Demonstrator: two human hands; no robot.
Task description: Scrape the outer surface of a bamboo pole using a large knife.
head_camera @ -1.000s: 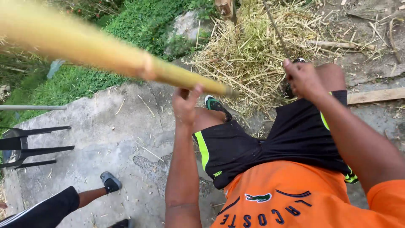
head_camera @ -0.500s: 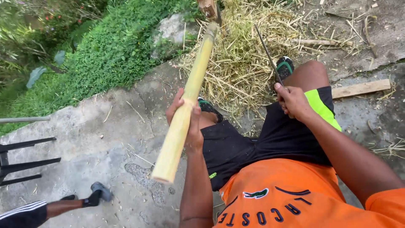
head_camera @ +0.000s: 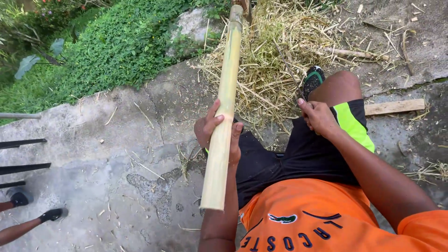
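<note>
One bamboo pole (head_camera: 223, 126). Two hands: the left hand (head_camera: 215, 133) and the right hand (head_camera: 318, 116). One wooden plank (head_camera: 394, 107). One pile of dry straw (head_camera: 268, 60). One grey rock (head_camera: 193, 25). Two black shoes of another person, one (head_camera: 19, 198) and another (head_camera: 53, 214). One green-edged shoe (head_camera: 312, 79).

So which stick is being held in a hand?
The long yellow-green bamboo pole, gripped by the left hand. The flat wooden slat lies untouched on the ground at the right, and the thin straw sticks sit in a pile.
</note>
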